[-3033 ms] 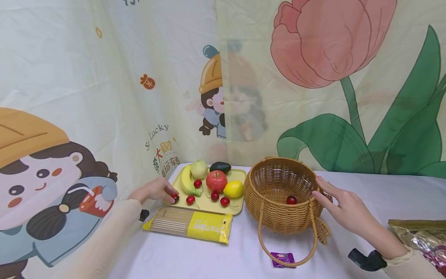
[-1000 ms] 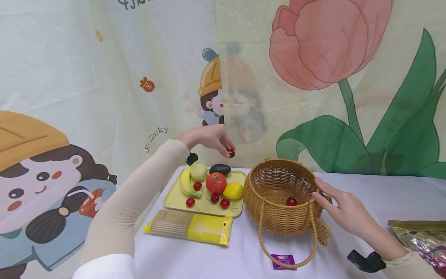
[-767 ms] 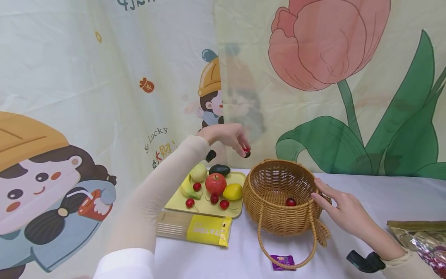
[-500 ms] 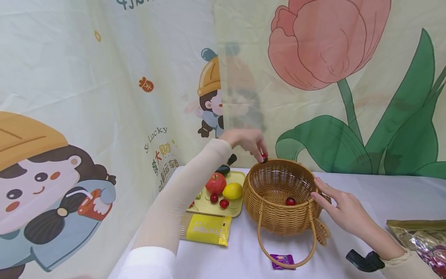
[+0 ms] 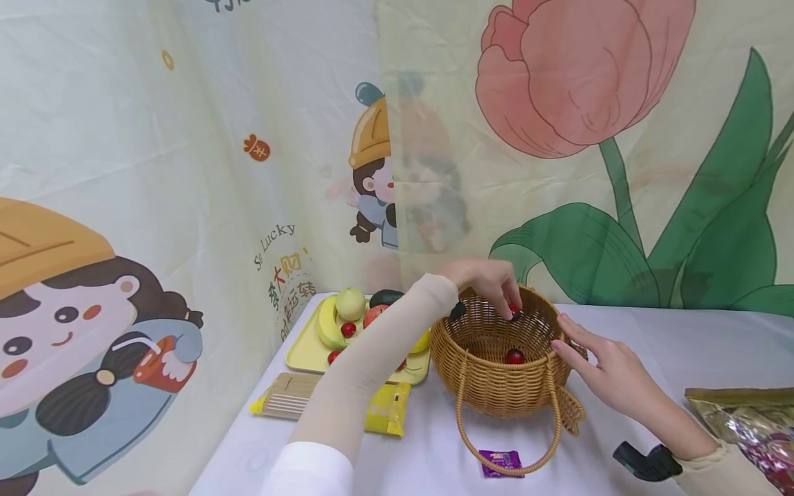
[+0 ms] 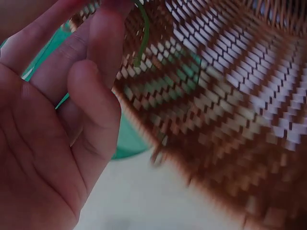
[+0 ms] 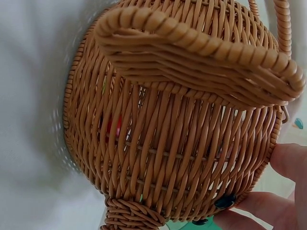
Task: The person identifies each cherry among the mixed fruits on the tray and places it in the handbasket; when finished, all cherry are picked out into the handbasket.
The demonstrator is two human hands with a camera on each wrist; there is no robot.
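My left hand (image 5: pixel 490 281) reaches down into the mouth of the wicker basket (image 5: pixel 505 389), pinching a dark red cherry (image 5: pixel 514 313) between thumb and fingertips. Its curved green stem (image 6: pixel 146 29) hangs below the fingers in the left wrist view. Another cherry (image 5: pixel 515 356) lies inside at the bottom of the basket. On the basket's right side, my right hand (image 5: pixel 611 365) rests with fingers extended against the rim. In the right wrist view, a red patch (image 7: pixel 114 125) shows through the weave.
Left of the basket, a yellow tray (image 5: pixel 300 353) carries a banana (image 5: pixel 327 325), several cherries and other fruit, partly behind my left sleeve. A yellow-and-brown packet (image 5: pixel 387 412) lies before it. A purple sachet (image 5: pixel 496 460) sits by the lowered handle; a shiny bag (image 5: pixel 753 427) lies far right.
My left hand picked the cherry up from the tray's left corner, lifted it over the fruit to the right, and lowered it into the basket opening. My right hand stays at the rim.
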